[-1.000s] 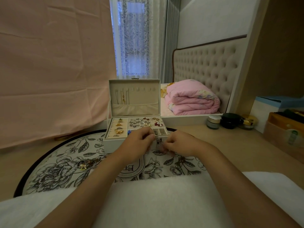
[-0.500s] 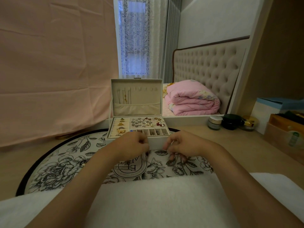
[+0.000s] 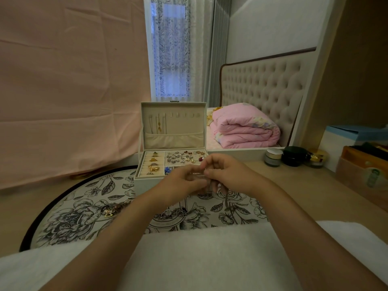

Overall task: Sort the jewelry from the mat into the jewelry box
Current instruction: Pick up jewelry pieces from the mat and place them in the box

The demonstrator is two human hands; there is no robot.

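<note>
Fingers of both hands curled, tips meeting: left hand [image 3: 180,185] and right hand [image 3: 229,175] pinch a small pale piece [image 3: 198,175] between them, too blurred to identify. The hands are held just in front of the jewelry box [image 3: 147,181] and cover its near right corner. Box lid stands upright and open, with thin necklaces [image 3: 159,124] hanging inside it. In the tray, gold rings [image 3: 153,164] sit in the left column, mixed earrings [image 3: 182,158] fill the rear right compartment, and a blue item [image 3: 168,169] lies in a front cell. The box stands on the far edge of the round floral mat [image 3: 79,215]. On the mat, one tangle of jewelry [image 3: 112,209] lies left of the left forearm and a silver chain pile [image 3: 172,214] lies between the forearms. White cloth [image 3: 189,259] in the foreground. Three jars [image 3: 294,156] stand at right, well apart from the box.
</note>
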